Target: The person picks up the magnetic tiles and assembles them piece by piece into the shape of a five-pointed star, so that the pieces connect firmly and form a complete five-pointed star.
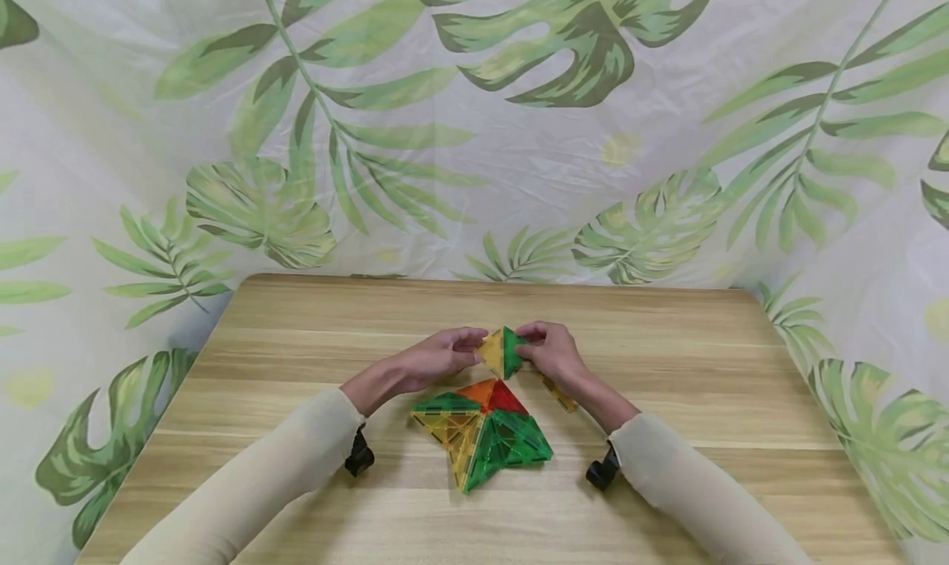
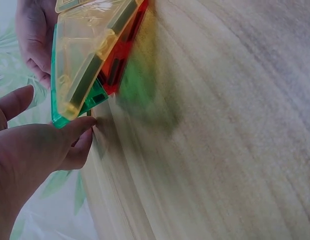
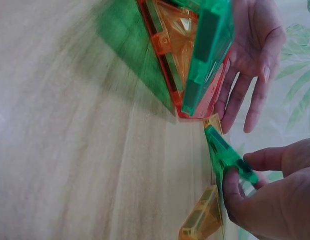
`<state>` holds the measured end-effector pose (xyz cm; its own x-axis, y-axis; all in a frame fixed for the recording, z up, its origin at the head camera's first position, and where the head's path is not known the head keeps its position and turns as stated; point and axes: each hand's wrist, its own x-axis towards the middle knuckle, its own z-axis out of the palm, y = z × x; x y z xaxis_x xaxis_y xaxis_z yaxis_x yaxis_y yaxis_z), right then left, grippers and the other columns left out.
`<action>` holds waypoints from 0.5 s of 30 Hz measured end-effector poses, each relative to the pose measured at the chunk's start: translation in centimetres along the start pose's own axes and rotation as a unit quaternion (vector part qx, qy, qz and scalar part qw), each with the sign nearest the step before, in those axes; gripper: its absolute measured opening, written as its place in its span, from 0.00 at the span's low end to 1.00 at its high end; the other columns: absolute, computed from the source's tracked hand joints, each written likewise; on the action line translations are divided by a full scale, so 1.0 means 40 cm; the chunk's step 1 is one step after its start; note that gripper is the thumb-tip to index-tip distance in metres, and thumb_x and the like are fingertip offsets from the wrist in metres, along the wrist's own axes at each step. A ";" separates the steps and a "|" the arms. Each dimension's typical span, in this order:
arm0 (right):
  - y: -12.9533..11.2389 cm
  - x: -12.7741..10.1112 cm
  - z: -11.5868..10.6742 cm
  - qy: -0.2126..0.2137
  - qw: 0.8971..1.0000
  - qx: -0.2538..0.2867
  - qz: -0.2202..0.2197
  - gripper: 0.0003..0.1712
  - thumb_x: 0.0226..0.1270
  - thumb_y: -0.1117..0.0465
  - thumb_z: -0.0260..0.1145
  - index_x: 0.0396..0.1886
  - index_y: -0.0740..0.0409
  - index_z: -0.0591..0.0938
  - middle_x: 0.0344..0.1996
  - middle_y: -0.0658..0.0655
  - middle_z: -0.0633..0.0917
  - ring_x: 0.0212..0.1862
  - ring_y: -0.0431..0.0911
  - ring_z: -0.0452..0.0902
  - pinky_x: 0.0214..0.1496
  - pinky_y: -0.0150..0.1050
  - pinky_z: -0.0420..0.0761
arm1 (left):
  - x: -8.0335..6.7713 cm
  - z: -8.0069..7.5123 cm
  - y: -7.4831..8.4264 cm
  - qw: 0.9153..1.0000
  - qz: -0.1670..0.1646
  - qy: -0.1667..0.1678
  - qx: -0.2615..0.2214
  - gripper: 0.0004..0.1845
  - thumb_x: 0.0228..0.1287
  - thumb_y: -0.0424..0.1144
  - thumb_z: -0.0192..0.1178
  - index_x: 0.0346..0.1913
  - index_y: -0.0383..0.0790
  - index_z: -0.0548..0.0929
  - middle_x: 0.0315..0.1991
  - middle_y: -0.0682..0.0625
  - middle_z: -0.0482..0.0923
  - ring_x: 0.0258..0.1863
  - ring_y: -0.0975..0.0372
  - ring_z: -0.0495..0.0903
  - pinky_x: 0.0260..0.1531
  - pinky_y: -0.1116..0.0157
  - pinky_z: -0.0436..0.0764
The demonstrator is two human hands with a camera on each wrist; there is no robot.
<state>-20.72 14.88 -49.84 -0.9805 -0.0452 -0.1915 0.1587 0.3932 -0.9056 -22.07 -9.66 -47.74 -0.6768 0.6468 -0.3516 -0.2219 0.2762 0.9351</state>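
Head view: translucent triangular tiles, a yellow triangle [image 1: 493,352] and a green triangle [image 1: 512,351], joined edge to edge and raised like a small tent above the bench [image 1: 667,359], shared ridge running away from the person, apex up. Left hand [image 1: 437,357] pinching the yellow triangle with curled fingers; right hand [image 1: 549,352] pinching the green triangle likewise. Just nearer, a larger tile cluster [image 1: 482,429] of green, yellow, orange and red triangles lying on the bench, peaked in the middle; an orange-yellow tile [image 1: 559,395] partly hidden behind the right wrist. Left wrist view: tile cluster [image 2: 89,55] close up, yellow panel over green edge and red beneath, standing off the bench [image 2: 220,125]; left hand [image 2: 29,150] fingers [image 2: 77,127] loosely bent, what they hold not shown. Right wrist view: green triangle [image 3: 226,155] seen edge-on, long axis slanting toward the cluster [image 3: 195,55], gripped between thumb and fingers [image 3: 235,192] of the right hand [image 3: 275,200]; orange-yellow tile [image 3: 201,220] flat below.
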 end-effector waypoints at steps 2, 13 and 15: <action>0.003 0.006 0.002 -0.002 1.000 0.002 -0.003 0.13 0.70 0.69 0.72 0.53 0.62 0.88 0.46 0.60 0.88 0.45 0.48 0.84 0.45 0.36 0.83 | 0.002 0.000 0.000 1.000 0.002 0.001 0.004 0.34 0.83 0.33 0.51 0.84 0.33 0.54 0.84 0.34 0.51 0.83 0.42 0.53 0.80 0.44 0.58; 0.019 0.023 0.002 -0.024 0.989 0.144 0.034 0.16 0.70 0.78 0.66 0.55 0.69 0.85 0.43 0.61 0.86 0.42 0.45 0.82 0.44 0.34 0.87 | 0.020 -0.011 -0.006 1.000 0.013 0.018 -0.002 0.32 0.82 0.30 0.51 0.83 0.32 0.56 0.82 0.33 0.55 0.81 0.41 0.57 0.79 0.43 0.61; 0.020 0.026 0.003 -0.030 0.985 0.167 0.037 0.17 0.70 0.78 0.66 0.56 0.69 0.84 0.44 0.61 0.86 0.44 0.45 0.83 0.46 0.35 0.88 | 0.027 -0.013 -0.010 0.999 0.020 0.028 0.000 0.30 0.82 0.29 0.51 0.82 0.32 0.59 0.80 0.32 0.58 0.80 0.41 0.60 0.78 0.44 0.63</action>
<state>-21.59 15.06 -50.81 -0.9576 -0.0849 -0.2751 0.2694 0.0729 -0.9603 -23.08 -9.45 -48.46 -0.7238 0.6156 -0.3117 -0.1941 0.2518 0.9481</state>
